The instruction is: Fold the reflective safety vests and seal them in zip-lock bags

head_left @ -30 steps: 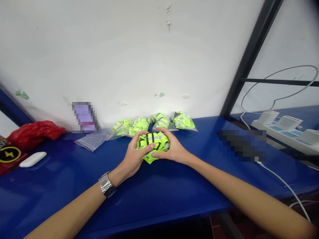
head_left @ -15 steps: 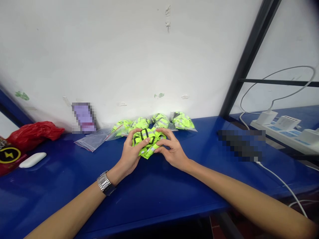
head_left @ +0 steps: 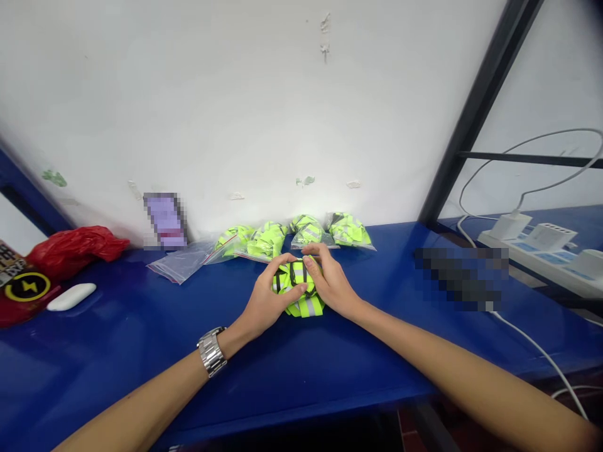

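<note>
A bundled neon-yellow reflective strap (head_left: 306,306), with grey reflective bands and black trim, is pressed together between my two hands low over the blue table. My left hand (head_left: 276,289) wraps its left side, thumb across the front. My right hand (head_left: 333,282) cups the right side, thumb on top and fingers curled over the far edge. The back of the bundle is hidden by my fingers. Behind it, several similar neon bundles in clear zip bags (head_left: 268,240) lie in a row along the wall. Flat clear zip bags (head_left: 181,262) lie to their left.
A phone (head_left: 166,220) leans on the wall. At left are a red plastic bag (head_left: 78,248) and a white oval case (head_left: 71,297). At right are a blurred-out dark object (head_left: 459,279) with a white cable, a power strip (head_left: 532,248) and a black metal post (head_left: 471,125).
The neon bundle has come nearer and slightly right, lower over the table. My right hand has shifted from pinching its front right to cupping its side and top.
</note>
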